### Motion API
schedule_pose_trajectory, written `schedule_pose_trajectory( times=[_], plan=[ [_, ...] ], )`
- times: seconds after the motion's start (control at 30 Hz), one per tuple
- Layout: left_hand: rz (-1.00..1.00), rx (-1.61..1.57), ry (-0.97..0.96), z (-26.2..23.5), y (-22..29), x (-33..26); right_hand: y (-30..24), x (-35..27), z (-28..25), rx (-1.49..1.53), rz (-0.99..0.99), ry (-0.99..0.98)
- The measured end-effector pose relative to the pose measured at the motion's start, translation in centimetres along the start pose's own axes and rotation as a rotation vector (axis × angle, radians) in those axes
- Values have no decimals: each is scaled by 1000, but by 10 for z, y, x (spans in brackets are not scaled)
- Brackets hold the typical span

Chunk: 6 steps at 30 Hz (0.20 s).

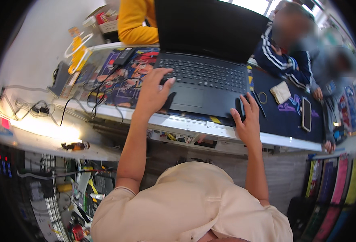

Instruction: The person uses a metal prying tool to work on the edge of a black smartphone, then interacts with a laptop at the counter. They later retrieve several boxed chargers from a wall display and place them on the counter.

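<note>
A black laptop point(188, 97) lies opened on the counter in front of me, its screen point(210, 30) dark. My left hand point(153, 90) rests at the left side of the keyboard point(204, 72), fingers stretched over the keys and thumb apart. By the laptop's front right corner is my right hand point(248, 117), its fingers spread; a small dark object point(239, 105), perhaps a mouse or just shadow, shows between thumb and fingers. I cannot see either hand gripping anything.
Right of the laptop, a dark mat point(273, 129) bears a phone point(306, 114), a folded cream cloth or pouch point(281, 92) and a ring-shaped band point(262, 97). Black cables point(99, 94) and an adapter point(124, 56) lie at left. People lean on the counter's far side, one in a yellow sleeve point(137, 24).
</note>
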State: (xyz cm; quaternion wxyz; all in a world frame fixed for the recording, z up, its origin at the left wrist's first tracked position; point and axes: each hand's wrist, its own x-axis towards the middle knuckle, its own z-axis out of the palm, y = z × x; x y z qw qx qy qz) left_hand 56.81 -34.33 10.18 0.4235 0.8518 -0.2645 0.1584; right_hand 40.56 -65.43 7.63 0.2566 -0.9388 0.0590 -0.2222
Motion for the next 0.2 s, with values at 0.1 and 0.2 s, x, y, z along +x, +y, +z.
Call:
schedule_pose_trajectory(
  times=[0.1,0.2],
  plan=[
    [-9,46,19,4,-9,-7,0,2,-1,77,70,6],
    [-35,89,22,11,-19,-12,18,16,-14,146,110,-64]
  ],
)
